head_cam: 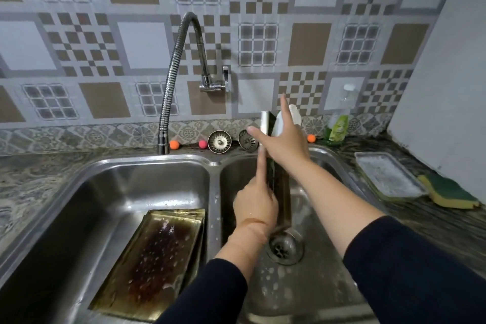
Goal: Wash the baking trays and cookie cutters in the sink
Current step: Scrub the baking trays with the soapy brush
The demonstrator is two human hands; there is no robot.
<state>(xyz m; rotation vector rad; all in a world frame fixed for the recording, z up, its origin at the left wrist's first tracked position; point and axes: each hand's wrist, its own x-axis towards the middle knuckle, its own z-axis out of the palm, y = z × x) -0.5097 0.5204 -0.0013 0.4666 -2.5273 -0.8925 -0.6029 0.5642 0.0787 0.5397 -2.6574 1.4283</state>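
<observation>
Tray in hand: I am seeing a baking tray (280, 187) standing on edge over the right basin of the sink (213, 163), its long axis running near upright, low end just above the drain (285, 246).
Key relation: the tray is lying between my two hands, so each hand is reaching it from its own side; the left hand (256, 205) is nearer its low end, the right hand (282, 139) nearer its top.
Left fingers: curling round the tray's near edge, forefinger stretching straight up along it.
Right fingers: spreading wide across the upper part, thumb hooking over the left edge, forefinger pointing up; it reads as a grip, though the palm side is hidden from me.
Arm pose: both forearms are angling in from below, the right one crossing higher.
Other trays: dirty trays (157, 258) are lying flat in the left basin; a pale tray (389, 176) is resting on the tabletop beside a sponge (452, 192).
Faucet: the spout (163, 144) is hanging over the left basin, away from the held tray.
</observation>
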